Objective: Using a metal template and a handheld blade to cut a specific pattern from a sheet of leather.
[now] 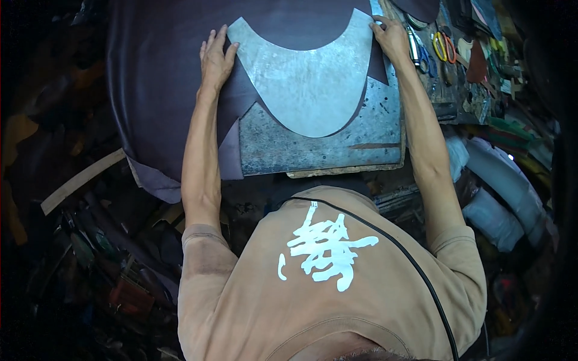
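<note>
A pale grey, crescent-shaped template [307, 87] lies flat on dark brown leather [162, 66], its two points facing the far side. My left hand [218, 60] rests on the leather at the template's left point, fingers stretched and spread, thumb against the edge. At the opposite point my right hand [392, 41] has its fingers bent in, with thumb and fingertips at the template's edge. Below the template's curve a worn, speckled grey work board [301, 153] shows, with a cut edge of leather around it.
Orange-handled scissors [444, 47], blue-handled scissors [425, 62] and other tools lie on a bench at the right. Leather hangs over the table's front left edge near a wooden strip [84, 180]. Plastic-wrapped rolls [494, 219] stand at the lower right. A black cable [415, 259] crosses my shirt.
</note>
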